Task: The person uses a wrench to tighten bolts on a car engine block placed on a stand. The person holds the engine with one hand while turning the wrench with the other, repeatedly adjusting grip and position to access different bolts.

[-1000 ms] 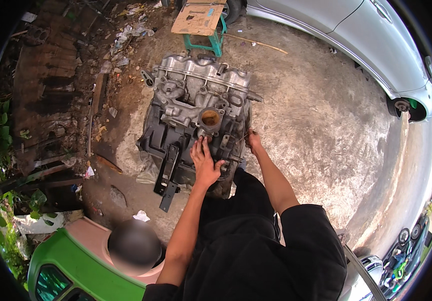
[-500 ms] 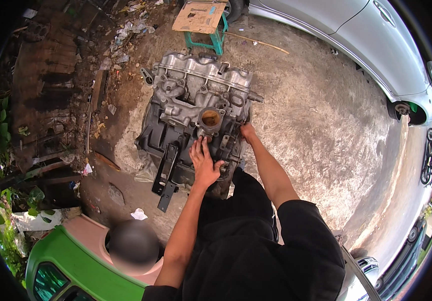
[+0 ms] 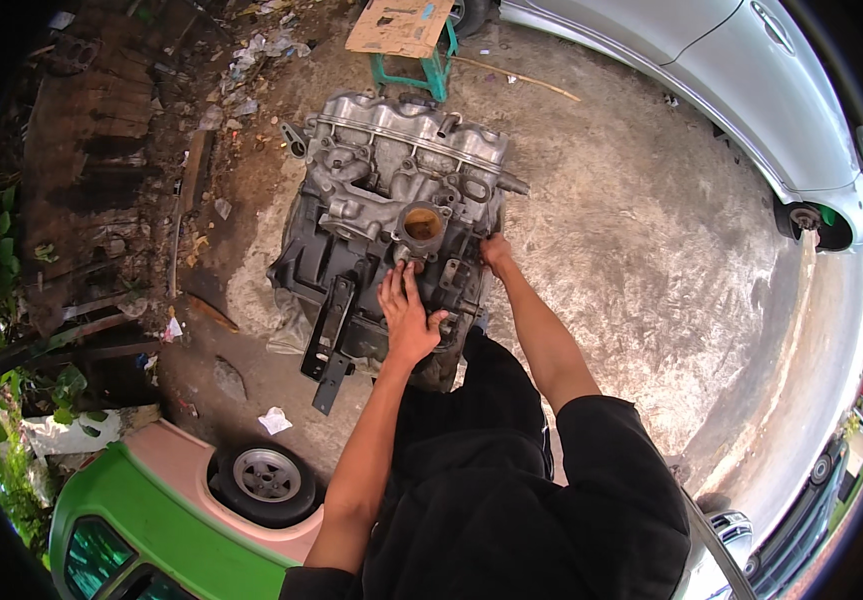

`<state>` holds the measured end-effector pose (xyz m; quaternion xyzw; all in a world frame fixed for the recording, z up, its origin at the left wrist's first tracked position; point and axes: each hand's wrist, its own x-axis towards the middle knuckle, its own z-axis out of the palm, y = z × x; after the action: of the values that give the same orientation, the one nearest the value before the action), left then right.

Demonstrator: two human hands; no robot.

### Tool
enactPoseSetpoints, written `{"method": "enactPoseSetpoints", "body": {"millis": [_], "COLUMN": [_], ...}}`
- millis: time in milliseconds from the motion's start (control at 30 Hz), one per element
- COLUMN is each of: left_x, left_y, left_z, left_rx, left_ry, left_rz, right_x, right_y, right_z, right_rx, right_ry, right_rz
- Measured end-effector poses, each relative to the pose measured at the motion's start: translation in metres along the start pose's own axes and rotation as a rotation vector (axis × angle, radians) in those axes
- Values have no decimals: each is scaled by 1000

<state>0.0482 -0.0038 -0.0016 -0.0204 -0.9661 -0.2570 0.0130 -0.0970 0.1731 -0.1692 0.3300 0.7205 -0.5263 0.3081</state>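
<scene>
A grey metal car engine (image 3: 381, 150) sits on the ground before me, with a ribbed cover along its far side. On its near half a round port (image 3: 421, 227) with a rusty-brown inside faces up. My left hand (image 3: 411, 322) lies against the engine just below that port, fingers stretched out and thumb apart, holding nothing. At the engine's right side is my right hand (image 3: 495, 252), its fingers curled in against the edge. Whatever those fingers grip is hidden. A black metal bracket (image 3: 333, 335) with holes juts toward me, left of my left hand.
Beyond the engine stands a green stool (image 3: 438, 75) topped by a brown board (image 3: 398, 27). A silver car (image 3: 741, 85) is at far right, a green and pink car (image 3: 151, 500) at lower left. Debris and planks (image 3: 196, 175) lie along the left; a thin stick (image 3: 516, 77) lies near the stool.
The view has shifted very slightly. Both hands stay at nearly the same spots on the engine, and the engine has not visibly moved on the ground.
</scene>
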Motion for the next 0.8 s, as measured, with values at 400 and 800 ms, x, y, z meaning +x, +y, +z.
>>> {"method": "enactPoseSetpoints", "body": {"millis": [400, 800], "left_x": [0, -2], "left_y": [4, 5], "left_z": [-3, -2], "left_rx": [-51, -92], "left_ry": [3, 43], "left_rz": [-48, -52], "right_x": [-139, -118], "right_y": [57, 102], "right_z": [21, 21], "right_rx": [-234, -2], "right_ry": [253, 394], "right_rz": [-804, -697]}}
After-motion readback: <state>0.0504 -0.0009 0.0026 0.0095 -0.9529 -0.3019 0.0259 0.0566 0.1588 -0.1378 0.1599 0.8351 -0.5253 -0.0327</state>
